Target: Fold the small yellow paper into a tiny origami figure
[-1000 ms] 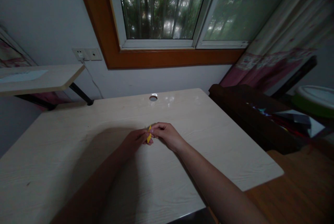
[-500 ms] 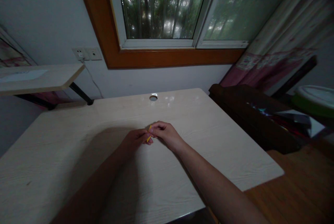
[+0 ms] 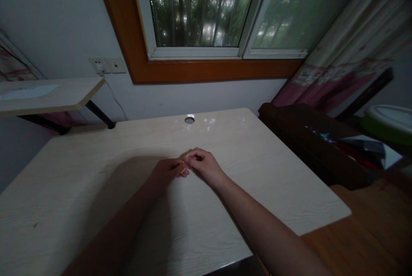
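Over the middle of the pale wood-grain desk (image 3: 212, 207), both hands meet at a small, thin yellow piece (image 3: 183, 170). My left hand (image 3: 168, 169) pinches it from the left, thumb and fingers closed. From the right, my right hand (image 3: 202, 160) grips its upper part between thumb and forefinger. Only narrow yellow edges show between the fingertips, so the piece's kind cannot be made out; it may be folded paper or thin plastic.
A raised shelf (image 3: 77, 100) on black legs stands at the back left. A round cable hole (image 3: 189, 120) lies near the desk's rear edge. To the right is dark wooden furniture (image 3: 289, 125) with a green container (image 3: 388, 123). A window (image 3: 199, 10) is behind.
My right fingers have shifted slightly up at the yellow piece, which has turned so that less of it shows. The left hand has hardly moved.
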Motion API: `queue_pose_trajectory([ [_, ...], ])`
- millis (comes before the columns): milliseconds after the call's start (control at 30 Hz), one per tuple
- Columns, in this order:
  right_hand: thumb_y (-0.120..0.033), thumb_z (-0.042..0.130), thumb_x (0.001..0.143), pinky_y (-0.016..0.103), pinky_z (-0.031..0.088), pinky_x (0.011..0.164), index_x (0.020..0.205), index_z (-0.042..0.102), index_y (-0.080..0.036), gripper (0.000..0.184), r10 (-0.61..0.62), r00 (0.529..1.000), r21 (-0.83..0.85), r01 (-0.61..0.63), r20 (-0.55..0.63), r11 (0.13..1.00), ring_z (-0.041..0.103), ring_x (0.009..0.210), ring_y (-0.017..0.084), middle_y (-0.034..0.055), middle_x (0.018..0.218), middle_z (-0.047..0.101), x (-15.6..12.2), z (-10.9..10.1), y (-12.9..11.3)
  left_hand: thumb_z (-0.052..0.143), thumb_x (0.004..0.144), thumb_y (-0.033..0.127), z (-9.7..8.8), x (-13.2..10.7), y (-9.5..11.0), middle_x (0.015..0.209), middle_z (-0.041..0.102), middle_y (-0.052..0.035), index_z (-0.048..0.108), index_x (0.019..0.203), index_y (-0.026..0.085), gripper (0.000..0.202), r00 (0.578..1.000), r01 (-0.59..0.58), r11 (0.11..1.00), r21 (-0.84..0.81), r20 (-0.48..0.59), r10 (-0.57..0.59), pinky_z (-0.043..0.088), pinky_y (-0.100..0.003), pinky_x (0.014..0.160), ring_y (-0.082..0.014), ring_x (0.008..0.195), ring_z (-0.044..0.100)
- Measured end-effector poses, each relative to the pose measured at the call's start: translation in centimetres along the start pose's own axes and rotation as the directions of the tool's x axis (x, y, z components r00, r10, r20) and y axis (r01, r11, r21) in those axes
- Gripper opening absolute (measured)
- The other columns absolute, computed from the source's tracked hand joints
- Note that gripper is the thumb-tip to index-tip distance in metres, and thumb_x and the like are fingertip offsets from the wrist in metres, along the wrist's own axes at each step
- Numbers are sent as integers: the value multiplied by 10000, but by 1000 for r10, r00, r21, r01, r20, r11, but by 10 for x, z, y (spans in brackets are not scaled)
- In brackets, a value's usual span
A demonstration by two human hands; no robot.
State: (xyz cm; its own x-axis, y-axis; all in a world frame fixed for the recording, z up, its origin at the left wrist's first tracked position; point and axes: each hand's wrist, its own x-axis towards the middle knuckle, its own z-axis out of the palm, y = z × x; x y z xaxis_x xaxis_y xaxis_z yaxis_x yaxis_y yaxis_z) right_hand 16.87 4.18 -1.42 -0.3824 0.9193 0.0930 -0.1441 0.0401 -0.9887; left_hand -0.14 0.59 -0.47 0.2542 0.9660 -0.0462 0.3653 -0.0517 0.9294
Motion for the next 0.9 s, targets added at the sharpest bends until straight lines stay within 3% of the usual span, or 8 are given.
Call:
queue_pose_trajectory([
  [500, -342, 699, 776, 296, 486, 564, 770, 680, -174, 168, -43, 999, 47, 42, 20, 998, 587, 569, 134, 22, 739, 623, -2, 6, -6, 509, 872, 386, 2, -1, 3, 715, 739, -46, 736, 738, 151, 354, 999, 18, 1000, -12, -47, -19, 489, -240, 649, -156, 663, 659],
  [667, -365, 686, 798, 295, 487, 588, 778, 701, -179, 188, -58, 998, -5, 58, 2, 998, 587, 605, 137, 27, 764, 617, -2, 3, -2, 510, 876, 408, 1, 0, -1, 722, 739, -46, 737, 752, 150, 365, 999, 5, 1000, -25, -33, -6, 491, -237, 650, -154, 668, 657],
  [900, -279, 632, 826, 282, 481, 655, 775, 735, -183, 150, -109, 993, -128, 104, -36, 986, 604, 699, 144, 30, 803, 607, -2, 2, -6, 513, 869, 435, 1, 0, 0, 719, 741, -44, 740, 773, 154, 373, 1000, 9, 999, -31, -28, -10, 500, -248, 655, -167, 677, 668],
])
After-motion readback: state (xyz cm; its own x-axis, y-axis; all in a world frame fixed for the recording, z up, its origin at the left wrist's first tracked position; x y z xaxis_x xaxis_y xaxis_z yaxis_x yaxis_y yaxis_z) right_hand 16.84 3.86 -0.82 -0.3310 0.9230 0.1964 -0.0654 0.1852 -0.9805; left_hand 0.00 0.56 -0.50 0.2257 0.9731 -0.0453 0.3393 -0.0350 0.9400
